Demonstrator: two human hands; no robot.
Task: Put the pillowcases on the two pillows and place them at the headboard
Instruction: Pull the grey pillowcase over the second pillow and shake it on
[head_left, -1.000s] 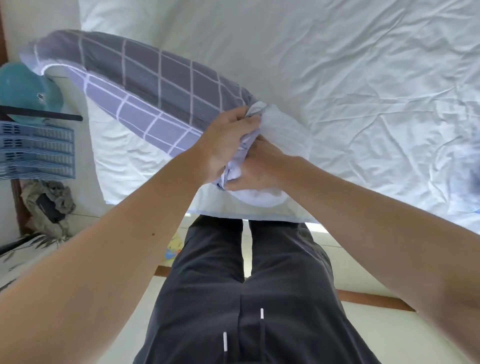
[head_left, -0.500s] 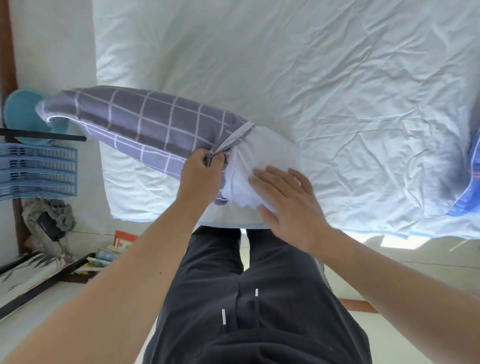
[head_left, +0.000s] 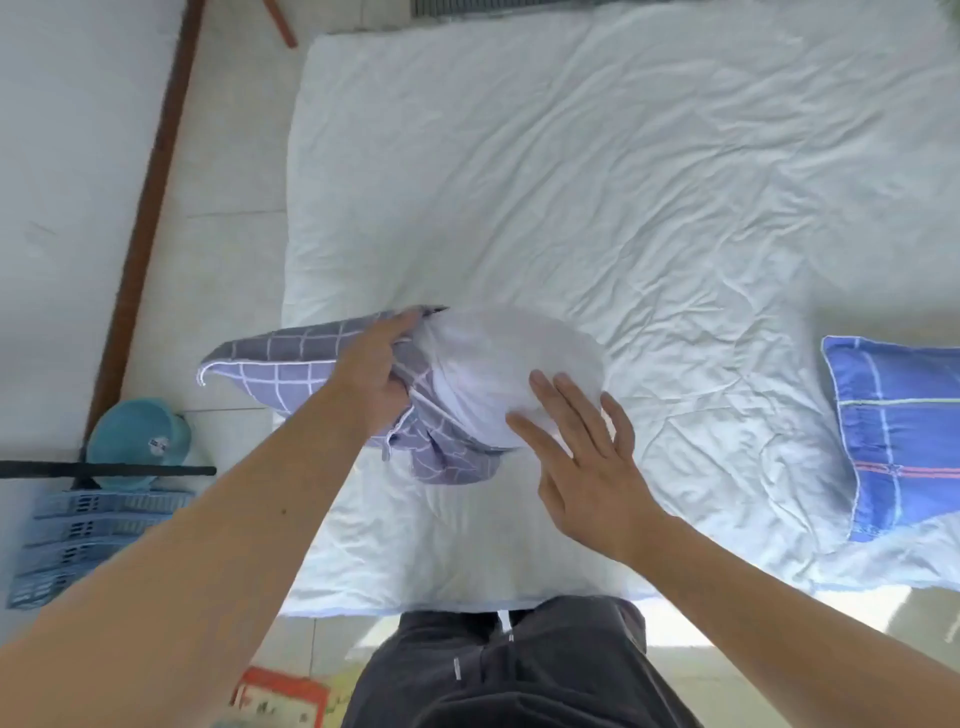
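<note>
Grey checked cotton, the pillowcase (head_left: 280, 364) is only partway over the white pillow (head_left: 509, 374), which lies near the foot edge of the bed (head_left: 623, 208). I have my left hand (head_left: 374, 374) curled round the bunched opening, gripping the hem. My right hand (head_left: 582, 457) lies flat, fingers straight, pressing the bare end of the pillow. Both look soft and light; I judge the pillow will squash and the cloth will snag, so the hem is the place to pull. A second pillow (head_left: 898, 436), in blue check, lies well apart to the right.
</note>
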